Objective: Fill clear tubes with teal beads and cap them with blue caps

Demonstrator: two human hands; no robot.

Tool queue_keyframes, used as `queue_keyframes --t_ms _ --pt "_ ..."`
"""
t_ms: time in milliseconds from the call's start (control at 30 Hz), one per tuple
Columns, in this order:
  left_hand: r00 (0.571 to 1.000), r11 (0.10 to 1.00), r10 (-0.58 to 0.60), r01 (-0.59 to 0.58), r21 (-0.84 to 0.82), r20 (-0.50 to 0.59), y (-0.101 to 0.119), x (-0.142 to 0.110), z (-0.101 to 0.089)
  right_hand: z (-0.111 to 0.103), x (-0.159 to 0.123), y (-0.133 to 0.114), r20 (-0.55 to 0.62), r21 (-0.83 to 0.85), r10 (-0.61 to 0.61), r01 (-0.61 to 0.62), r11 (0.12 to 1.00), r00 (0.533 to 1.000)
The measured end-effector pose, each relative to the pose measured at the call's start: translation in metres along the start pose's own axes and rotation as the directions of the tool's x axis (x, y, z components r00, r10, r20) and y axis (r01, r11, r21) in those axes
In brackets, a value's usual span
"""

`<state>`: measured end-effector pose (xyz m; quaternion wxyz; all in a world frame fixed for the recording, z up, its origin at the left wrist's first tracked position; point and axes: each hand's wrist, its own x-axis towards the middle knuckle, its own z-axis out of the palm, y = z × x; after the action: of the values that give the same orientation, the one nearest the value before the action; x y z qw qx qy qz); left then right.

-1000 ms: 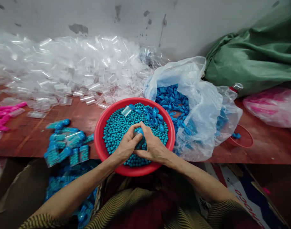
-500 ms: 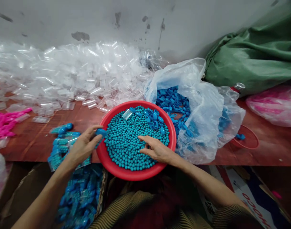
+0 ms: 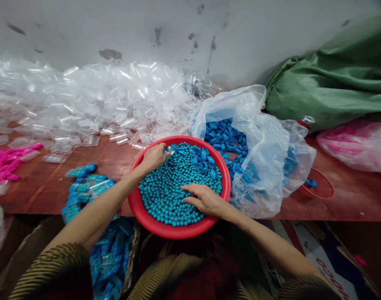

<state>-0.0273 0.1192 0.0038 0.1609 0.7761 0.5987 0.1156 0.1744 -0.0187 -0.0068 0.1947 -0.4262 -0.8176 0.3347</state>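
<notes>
A red basin (image 3: 226,183) full of small teal beads (image 3: 165,196) stands at the table's front edge. My left hand (image 3: 155,158) reaches over its left rim, fingertips closed on a clear plastic tube (image 3: 169,150) lying on the beads. Several blue plastic caps (image 3: 202,160) rest on the beads at the back right. Low over the beads, my right hand (image 3: 205,199) is open, thumb and forefinger apart, with nothing seen between them. Filled blue-ended tubes (image 3: 84,187) lie heaped left of the basin.
Clear plastic tubes (image 3: 93,100) are piled along the wall. To the right is a plastic bag (image 3: 265,137) of blue parts, with a red basket (image 3: 324,185) and a green sack (image 3: 327,91) beyond. Pink pieces (image 3: 12,162) lie far left. A box (image 3: 132,258) of filled tubes stands below.
My left hand has moved from beside the heap of filled tubes to the clear tube in the basin. The blue piece it held is gone from it. My right hand stays nearly still.
</notes>
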Motion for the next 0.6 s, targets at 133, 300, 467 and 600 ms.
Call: queue_keyframes --t_ms 133,300,467,600 --pt "0.993 0.997 0.037 -0.029 -0.065 0.115 -0.005 0.02 0.015 -0.002 -0.001 -0.001 -0.003 0.018 0.013 -0.013 1.0 1.0" --pt "0.961 0.99 0.073 -0.039 -0.133 0.266 -0.004 0.008 0.014 -0.005 0.0 -0.006 0.03 0.046 0.021 -0.023 0.999 0.999" --pt "0.858 0.98 0.092 0.013 -0.2 0.505 -0.002 -0.003 0.0 -0.005 -0.002 -0.005 0.02 0.063 0.006 -0.007 0.998 1.0" --pt "0.764 0.975 0.043 0.11 -0.195 0.644 0.006 -0.003 0.011 -0.008 -0.001 -0.004 0.05 0.069 0.009 -0.012 0.998 0.999"
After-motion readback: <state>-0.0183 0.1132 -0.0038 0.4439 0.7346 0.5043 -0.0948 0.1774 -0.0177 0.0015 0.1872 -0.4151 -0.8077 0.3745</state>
